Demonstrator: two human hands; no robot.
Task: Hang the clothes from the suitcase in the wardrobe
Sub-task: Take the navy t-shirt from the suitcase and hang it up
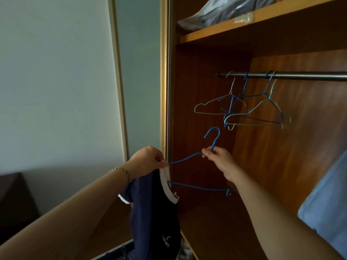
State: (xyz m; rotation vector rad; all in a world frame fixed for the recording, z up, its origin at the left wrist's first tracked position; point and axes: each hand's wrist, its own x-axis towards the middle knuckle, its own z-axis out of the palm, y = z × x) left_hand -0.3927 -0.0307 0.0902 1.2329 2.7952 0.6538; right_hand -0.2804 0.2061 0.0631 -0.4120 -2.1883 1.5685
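A navy T-shirt (154, 212) with a white collar hangs from my left hand (146, 160), which pinches it at the collar. My right hand (219, 158) grips a blue wire hanger (197, 187) at the base of its hook. The hanger's left end is inside the shirt's neck opening; its right end is bare. Both hands are in front of the open wooden wardrobe (206, 212), below its metal rail (300, 76). The suitcase is not clearly in view.
Several empty wire hangers (242, 109), blue and pale green, hang on the rail. A shelf (244, 23) above holds a bagged bundle. Light-blue fabric (326, 203) is at the right edge. The wardrobe door frame (165, 91) stands left of the opening.
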